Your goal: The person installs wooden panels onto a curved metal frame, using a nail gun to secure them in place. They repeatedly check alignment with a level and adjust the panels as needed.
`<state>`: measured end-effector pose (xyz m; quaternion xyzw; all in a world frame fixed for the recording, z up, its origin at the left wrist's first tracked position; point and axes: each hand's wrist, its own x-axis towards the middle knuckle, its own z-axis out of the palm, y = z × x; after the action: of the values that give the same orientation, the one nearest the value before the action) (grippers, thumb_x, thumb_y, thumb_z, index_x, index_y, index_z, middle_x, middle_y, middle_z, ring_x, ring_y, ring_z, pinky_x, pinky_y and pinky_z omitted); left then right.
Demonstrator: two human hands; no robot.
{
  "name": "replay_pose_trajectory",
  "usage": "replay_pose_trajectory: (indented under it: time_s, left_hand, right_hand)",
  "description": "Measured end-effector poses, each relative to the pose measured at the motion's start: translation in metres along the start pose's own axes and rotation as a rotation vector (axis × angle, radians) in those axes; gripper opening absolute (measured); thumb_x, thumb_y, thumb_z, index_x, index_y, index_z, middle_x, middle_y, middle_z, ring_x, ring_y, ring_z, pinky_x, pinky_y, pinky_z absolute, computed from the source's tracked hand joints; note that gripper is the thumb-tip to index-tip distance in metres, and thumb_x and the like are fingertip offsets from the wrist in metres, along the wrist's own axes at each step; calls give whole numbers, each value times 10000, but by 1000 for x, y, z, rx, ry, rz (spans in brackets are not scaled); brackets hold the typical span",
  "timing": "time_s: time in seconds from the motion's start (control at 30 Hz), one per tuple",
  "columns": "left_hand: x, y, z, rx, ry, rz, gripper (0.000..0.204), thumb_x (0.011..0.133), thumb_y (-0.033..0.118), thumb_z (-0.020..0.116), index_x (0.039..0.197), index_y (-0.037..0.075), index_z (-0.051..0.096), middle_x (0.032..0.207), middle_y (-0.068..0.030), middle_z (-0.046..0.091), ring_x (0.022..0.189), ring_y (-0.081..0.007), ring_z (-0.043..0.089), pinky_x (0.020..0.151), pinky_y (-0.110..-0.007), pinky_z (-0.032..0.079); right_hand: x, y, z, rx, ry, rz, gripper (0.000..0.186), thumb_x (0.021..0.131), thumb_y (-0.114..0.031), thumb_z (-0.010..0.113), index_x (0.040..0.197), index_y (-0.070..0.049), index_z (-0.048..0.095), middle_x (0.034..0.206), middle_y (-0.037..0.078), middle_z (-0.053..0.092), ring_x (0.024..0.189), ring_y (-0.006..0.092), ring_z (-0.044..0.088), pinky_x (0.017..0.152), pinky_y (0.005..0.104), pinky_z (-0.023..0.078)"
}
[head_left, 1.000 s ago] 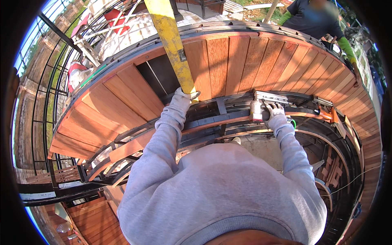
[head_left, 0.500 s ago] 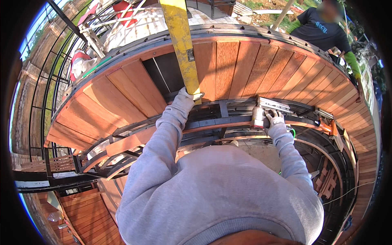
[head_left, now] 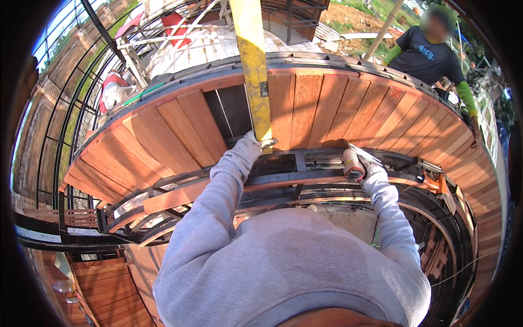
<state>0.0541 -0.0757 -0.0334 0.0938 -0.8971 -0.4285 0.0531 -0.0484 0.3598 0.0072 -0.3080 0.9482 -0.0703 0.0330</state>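
Note:
My left hand (head_left: 249, 148), in a white work glove, is closed on the lower end of a long yellow spirit level (head_left: 254, 65). The level lies across the curved row of reddish wooden planks (head_left: 321, 106), along the right edge of a gap showing a dark panel (head_left: 235, 111). On the right, my gloved right hand (head_left: 374, 175) is closed around what looks like a nail gun (head_left: 353, 165), with a cylindrical body and a silvery magazine (head_left: 366, 155). The tool sits over the black metal frame at the planks' near edge. My fingers are partly hidden behind it.
Curved black metal rails (head_left: 272, 179) run between me and the planks. An orange tool or clamp (head_left: 440, 184) rests on the frame to the right. Beyond the planks at the far right stands another person (head_left: 427, 61). Wood offcuts (head_left: 436, 259) lie lower right.
My right hand has gone from spread fingers beside the nail gun to a grip around it, and the tool has tilted. The left hand stays on the level. The whole view has shifted slightly.

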Motion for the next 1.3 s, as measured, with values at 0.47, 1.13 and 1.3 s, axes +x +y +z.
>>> replay_pose_trajectory:
  time_s: [0.47, 1.13, 1.3]
  left_hand:
    - [-3, -22, 9, -390, 119, -85, 293, 866, 41, 748, 1145, 21, 658, 1035, -49, 721, 968, -152, 666, 854, -282, 517]
    - [-1, -28, 8, -416, 39, -90, 204, 891, 98, 762, 1067, 17, 696, 988, -38, 723, 897, -131, 669, 784, -281, 531]
    - [-2, -47, 15, -428, 96, -39, 219, 907, 67, 726, 1102, 19, 640, 984, -68, 718, 863, -166, 690, 738, -339, 562]
  right_hand:
    - [-18, -135, 13, 135, -152, -90, 659, 849, -311, 686, 1463, -176, 488, 1103, 177, 689, 1046, 346, 668, 936, 443, 518]
    - [27, -162, 49, -27, -459, -192, 902, 830, -514, 699, 1568, -148, 333, 1280, 197, 624, 1200, 328, 600, 1049, 427, 452]
    - [27, -170, 44, -47, -497, -167, 901, 844, -516, 677, 1584, -160, 307, 1324, 200, 603, 1203, 329, 600, 1040, 442, 462]
